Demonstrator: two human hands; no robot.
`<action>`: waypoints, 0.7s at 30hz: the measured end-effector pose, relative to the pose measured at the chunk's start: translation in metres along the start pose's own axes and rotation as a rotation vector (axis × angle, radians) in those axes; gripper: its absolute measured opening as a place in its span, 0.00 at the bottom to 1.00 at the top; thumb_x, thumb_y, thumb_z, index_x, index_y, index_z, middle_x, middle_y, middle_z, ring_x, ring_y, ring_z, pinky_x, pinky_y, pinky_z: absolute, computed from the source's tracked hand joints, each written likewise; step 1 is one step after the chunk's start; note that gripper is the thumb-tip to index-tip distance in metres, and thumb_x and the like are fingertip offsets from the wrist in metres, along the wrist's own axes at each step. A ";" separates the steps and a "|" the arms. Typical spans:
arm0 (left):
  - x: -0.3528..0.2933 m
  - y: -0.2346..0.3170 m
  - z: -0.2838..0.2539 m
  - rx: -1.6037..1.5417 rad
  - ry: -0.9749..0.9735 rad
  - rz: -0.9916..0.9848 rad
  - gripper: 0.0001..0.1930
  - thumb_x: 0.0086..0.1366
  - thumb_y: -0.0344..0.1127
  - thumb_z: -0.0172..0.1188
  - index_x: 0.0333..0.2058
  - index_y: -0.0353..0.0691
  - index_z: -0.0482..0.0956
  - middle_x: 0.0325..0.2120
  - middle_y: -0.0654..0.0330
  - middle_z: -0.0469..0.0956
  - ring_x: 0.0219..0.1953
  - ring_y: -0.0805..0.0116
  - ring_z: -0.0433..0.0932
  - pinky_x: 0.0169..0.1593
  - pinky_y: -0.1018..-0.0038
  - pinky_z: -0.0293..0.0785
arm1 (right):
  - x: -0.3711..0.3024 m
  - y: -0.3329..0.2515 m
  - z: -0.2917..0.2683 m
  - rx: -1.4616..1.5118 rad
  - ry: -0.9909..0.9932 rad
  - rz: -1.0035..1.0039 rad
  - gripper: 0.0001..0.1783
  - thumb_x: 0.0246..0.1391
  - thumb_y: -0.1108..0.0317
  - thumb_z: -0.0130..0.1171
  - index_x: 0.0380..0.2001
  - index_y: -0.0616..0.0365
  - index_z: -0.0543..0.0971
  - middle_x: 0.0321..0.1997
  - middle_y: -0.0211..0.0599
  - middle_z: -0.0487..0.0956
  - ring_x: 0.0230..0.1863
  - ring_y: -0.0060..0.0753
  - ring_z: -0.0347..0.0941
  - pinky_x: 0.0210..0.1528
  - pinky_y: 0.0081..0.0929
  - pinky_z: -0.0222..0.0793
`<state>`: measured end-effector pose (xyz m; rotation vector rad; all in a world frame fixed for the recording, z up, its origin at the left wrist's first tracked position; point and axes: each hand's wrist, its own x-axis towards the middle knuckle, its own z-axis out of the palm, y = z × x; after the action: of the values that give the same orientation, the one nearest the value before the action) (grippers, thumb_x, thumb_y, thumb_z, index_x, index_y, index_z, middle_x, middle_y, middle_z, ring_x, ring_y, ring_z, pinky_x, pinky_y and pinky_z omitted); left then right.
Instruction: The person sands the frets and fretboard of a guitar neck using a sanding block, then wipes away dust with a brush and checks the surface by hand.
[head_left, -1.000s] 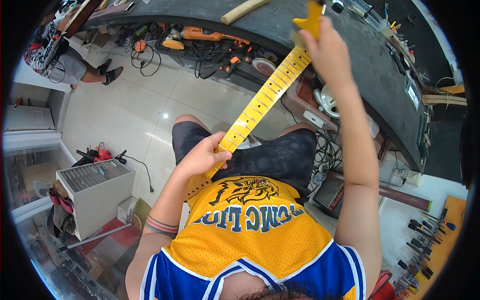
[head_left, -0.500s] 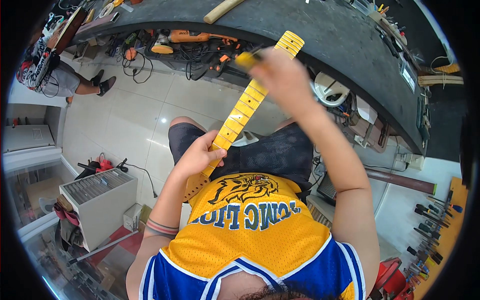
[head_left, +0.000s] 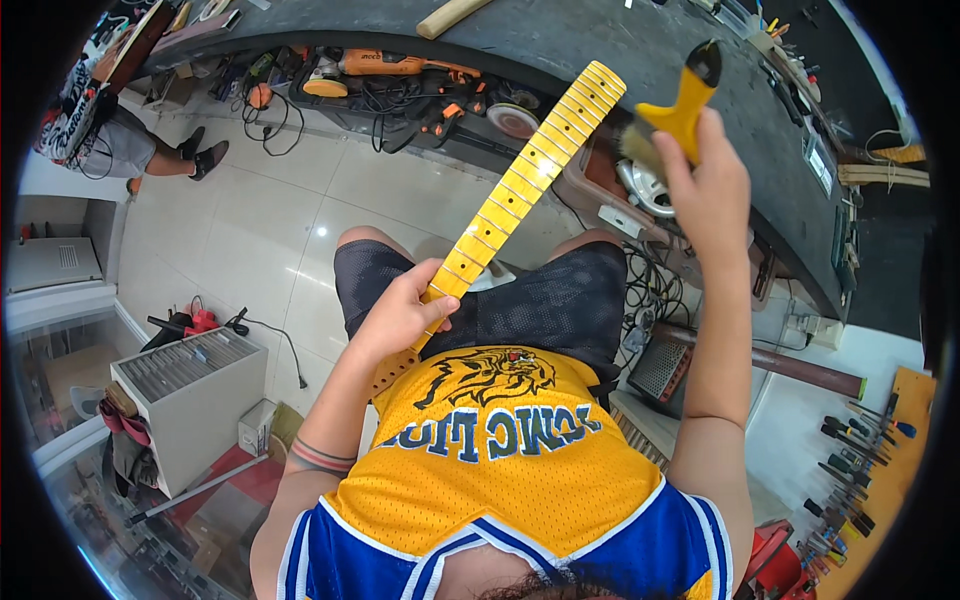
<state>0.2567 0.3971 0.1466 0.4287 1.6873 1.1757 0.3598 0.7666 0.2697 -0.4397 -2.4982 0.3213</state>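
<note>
Head view. The fingers [head_left: 432,300] of the left hand [head_left: 400,315] are curled together around the lower part of a yellow guitar neck [head_left: 520,190], the thumb lying along its near edge; the neck is thus clamped close to the heel. The neck is seen to run diagonally from the person's lap up and to the right, its fretted face turned upward and its far end lying over the edge of a dark workbench [head_left: 600,40]. The heel end is pressed against the front of a yellow jersey [head_left: 500,450].

The right hand [head_left: 710,195] is raised well to the right of the neck, apart from it, and is closed around the yellow handle of a brush [head_left: 675,110]. A dark cap is shown at the top of the handle; the bristles, pointing left toward the neck, are blurred, and whether they touch the wood cannot be told.

Dark patterned shorts [head_left: 540,300] are worn over the seated person's thighs, beneath the neck. On the tiled floor [head_left: 270,230] behind, an orange power tool [head_left: 390,65] and tangled cables are laid along the foot of the bench. A white cabinet [head_left: 185,400] stands at lower left. A row of hand tools on an orange board [head_left: 880,470] is visible at lower right. Another person [head_left: 110,140] is seated at upper left, only partly in view.
</note>
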 end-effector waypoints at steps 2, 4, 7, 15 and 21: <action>0.000 0.003 0.007 0.015 0.012 0.001 0.19 0.76 0.28 0.66 0.61 0.33 0.75 0.38 0.59 0.83 0.35 0.71 0.85 0.42 0.72 0.84 | -0.003 0.001 -0.007 -0.016 0.037 0.078 0.24 0.69 0.56 0.69 0.53 0.65 0.75 0.45 0.59 0.86 0.47 0.66 0.84 0.47 0.53 0.79; 0.003 0.005 0.010 0.032 0.024 0.005 0.19 0.76 0.28 0.66 0.62 0.34 0.75 0.39 0.60 0.83 0.35 0.71 0.85 0.42 0.72 0.84 | 0.008 -0.011 0.016 0.360 0.195 0.120 0.23 0.70 0.56 0.68 0.53 0.64 0.75 0.45 0.56 0.87 0.46 0.67 0.84 0.46 0.51 0.79; 0.006 0.005 0.012 0.056 0.029 0.022 0.20 0.75 0.27 0.67 0.62 0.34 0.75 0.39 0.60 0.82 0.35 0.71 0.84 0.42 0.72 0.85 | 0.005 -0.019 0.050 0.301 0.065 -0.034 0.26 0.68 0.54 0.70 0.55 0.64 0.74 0.46 0.56 0.87 0.47 0.65 0.84 0.46 0.50 0.79; 0.000 0.005 0.012 0.021 0.060 -0.006 0.21 0.74 0.26 0.67 0.63 0.34 0.74 0.43 0.61 0.82 0.37 0.73 0.83 0.43 0.73 0.86 | -0.030 0.006 -0.007 0.280 0.014 0.180 0.21 0.70 0.62 0.68 0.55 0.65 0.75 0.50 0.57 0.87 0.50 0.60 0.86 0.51 0.42 0.81; 0.006 0.011 0.018 0.039 0.055 0.017 0.22 0.74 0.26 0.67 0.63 0.33 0.75 0.44 0.61 0.82 0.37 0.73 0.83 0.43 0.73 0.86 | -0.040 -0.031 0.059 0.698 -0.056 0.089 0.30 0.71 0.61 0.67 0.67 0.64 0.68 0.55 0.57 0.85 0.57 0.58 0.85 0.59 0.42 0.78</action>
<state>0.2669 0.4159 0.1525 0.4391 1.7591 1.1777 0.3491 0.7152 0.2125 -0.2489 -2.2273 1.1966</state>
